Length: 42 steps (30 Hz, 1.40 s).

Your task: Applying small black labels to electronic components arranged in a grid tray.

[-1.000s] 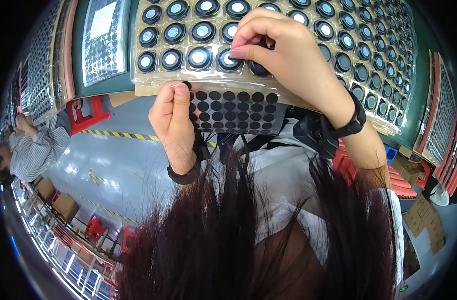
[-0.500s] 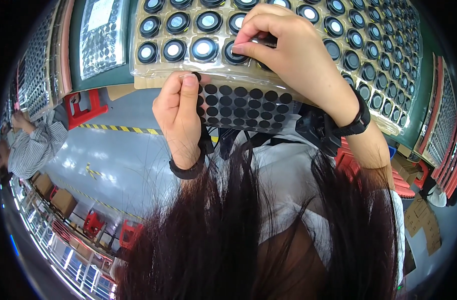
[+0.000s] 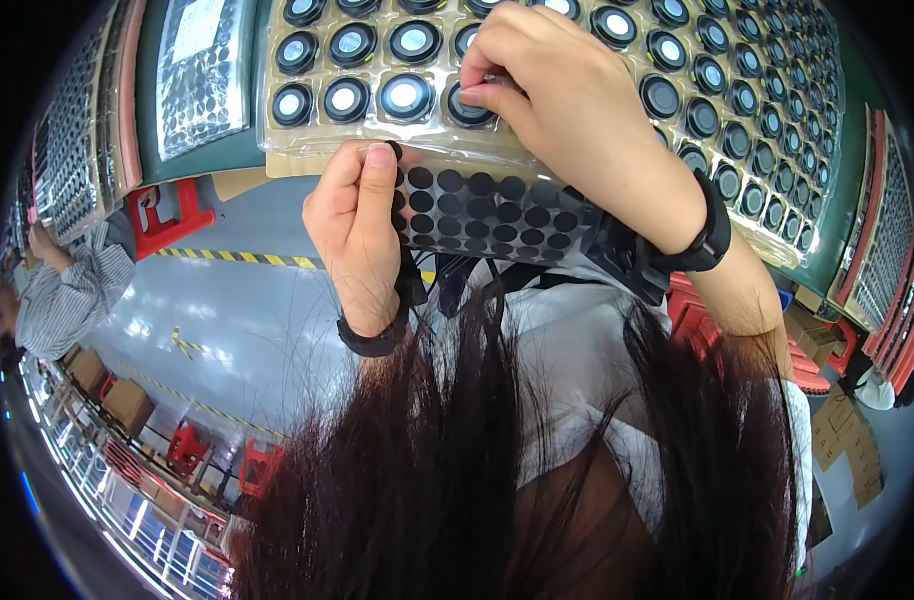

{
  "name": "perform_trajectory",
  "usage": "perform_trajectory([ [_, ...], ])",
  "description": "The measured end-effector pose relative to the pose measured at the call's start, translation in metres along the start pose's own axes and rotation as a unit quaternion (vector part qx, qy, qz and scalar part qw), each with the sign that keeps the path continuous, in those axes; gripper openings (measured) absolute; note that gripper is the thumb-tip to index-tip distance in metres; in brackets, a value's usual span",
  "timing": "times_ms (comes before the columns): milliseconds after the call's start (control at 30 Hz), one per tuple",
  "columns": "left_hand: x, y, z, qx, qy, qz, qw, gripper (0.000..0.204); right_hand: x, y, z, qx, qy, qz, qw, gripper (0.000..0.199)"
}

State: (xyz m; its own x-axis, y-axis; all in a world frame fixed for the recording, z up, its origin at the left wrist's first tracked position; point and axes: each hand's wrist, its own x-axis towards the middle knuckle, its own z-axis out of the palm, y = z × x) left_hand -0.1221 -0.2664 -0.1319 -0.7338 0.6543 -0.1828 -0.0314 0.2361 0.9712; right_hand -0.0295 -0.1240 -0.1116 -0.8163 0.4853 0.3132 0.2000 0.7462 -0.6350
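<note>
Two hands work at upper centre: the left hand (image 3: 362, 225) pinches the sheet of black dots (image 3: 487, 212) steady, while the right hand (image 3: 567, 100), fingertips closed, should press squarely onto a ring (image 3: 469, 108) in the clear tray (image 3: 307, 150).

around the bench

a green table top (image 3: 239, 150) carries a second clear blister tray (image 3: 199, 70). red plastic stools (image 3: 167, 215) stand on the grey floor (image 3: 227, 320) beside yellow-black tape (image 3: 247, 260). brown cardboard boxes (image 3: 127, 400) sit further off.
</note>
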Motion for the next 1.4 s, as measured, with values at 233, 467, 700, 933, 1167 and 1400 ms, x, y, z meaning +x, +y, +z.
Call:
perform_trajectory([
  [233, -0.004, 0.002, 0.006, -0.006, -0.038, 0.007, 0.999, 0.02, -0.007, 0.001, 0.003, 0.106, -0.004, -0.023, 0.994, 0.018],
  [467, -0.006, 0.002, 0.006, 0.029, -0.075, 0.059, 0.995, 0.023, -0.012, -0.009, 0.006, 0.195, -0.082, -0.026, 0.977, 0.017],
  [700, -0.012, 0.004, 0.006, 0.011, -0.099, 0.031, 0.995, 0.027, -0.019, -0.007, 0.006, 0.168, -0.056, -0.038, 0.984, 0.012],
  [933, -0.012, -0.002, 0.014, -0.02, -0.098, 0.02, 0.995, 0.027, -0.025, 0.0, 0.009, 0.121, -0.037, -0.05, 0.991, 0.009],
  [1167, -0.007, -0.009, 0.027, -0.092, -0.075, 0.021, 0.993, 0.026, -0.026, 0.002, 0.004, 0.104, -0.078, -0.024, 0.991, 0.011],
  [1400, -0.008, 0.003, 0.029, -0.103, -0.081, -0.017, 0.991, 0.028, -0.023, 0.006, 0.002, 0.049, -0.045, -0.108, 0.992, 0.008],
])
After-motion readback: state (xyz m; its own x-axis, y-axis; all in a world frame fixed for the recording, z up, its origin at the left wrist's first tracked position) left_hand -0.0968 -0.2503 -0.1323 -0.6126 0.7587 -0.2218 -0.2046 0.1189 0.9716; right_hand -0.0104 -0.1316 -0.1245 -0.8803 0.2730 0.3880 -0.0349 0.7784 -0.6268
